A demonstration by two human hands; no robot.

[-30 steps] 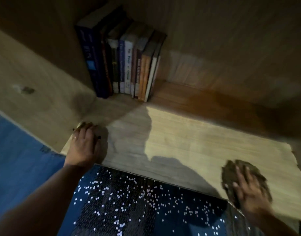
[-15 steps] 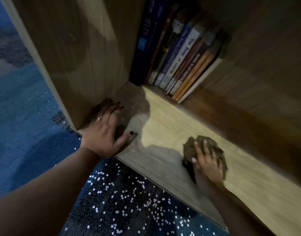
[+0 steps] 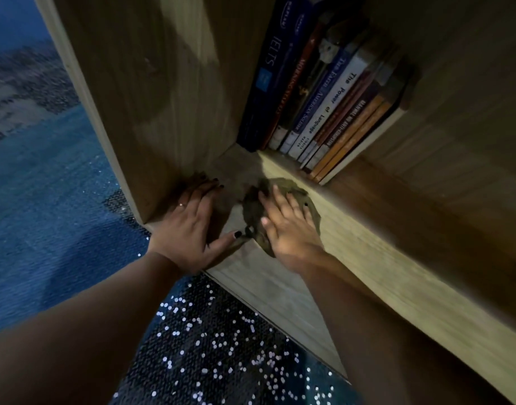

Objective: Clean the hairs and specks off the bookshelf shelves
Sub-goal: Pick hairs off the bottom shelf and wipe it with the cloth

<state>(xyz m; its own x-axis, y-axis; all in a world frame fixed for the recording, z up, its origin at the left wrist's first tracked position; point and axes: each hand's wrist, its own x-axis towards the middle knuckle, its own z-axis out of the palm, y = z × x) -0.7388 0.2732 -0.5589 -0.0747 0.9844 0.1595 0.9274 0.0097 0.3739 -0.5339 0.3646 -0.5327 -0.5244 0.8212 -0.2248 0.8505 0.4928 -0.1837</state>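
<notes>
**Inspector:** Left hand point(image 3: 189, 226), what is worn?

**Recorder:** One thin band ring point(image 3: 181, 204), pale metal with a warm glint. The nails are painted dark, near black. The thumbnail point(image 3: 238, 234) shows it plainest.

**Inspector:** Right hand point(image 3: 286, 229)?

**Recorder:** One nail point(image 3: 305, 204) reads dark. The others are blurred and look paler, so I cannot confirm polish on them.

**Inspector:** Arms?

**Recorder:** Left forearm point(image 3: 75, 331) and right forearm point(image 3: 367, 317) are both bare from wrist to frame edge.

**Inspector:** Clothing?

**Recorder:** Dark fabric point(image 3: 215, 346) scattered with small pale sequins shows between the arms. I cannot tell whether it is worn.
</notes>
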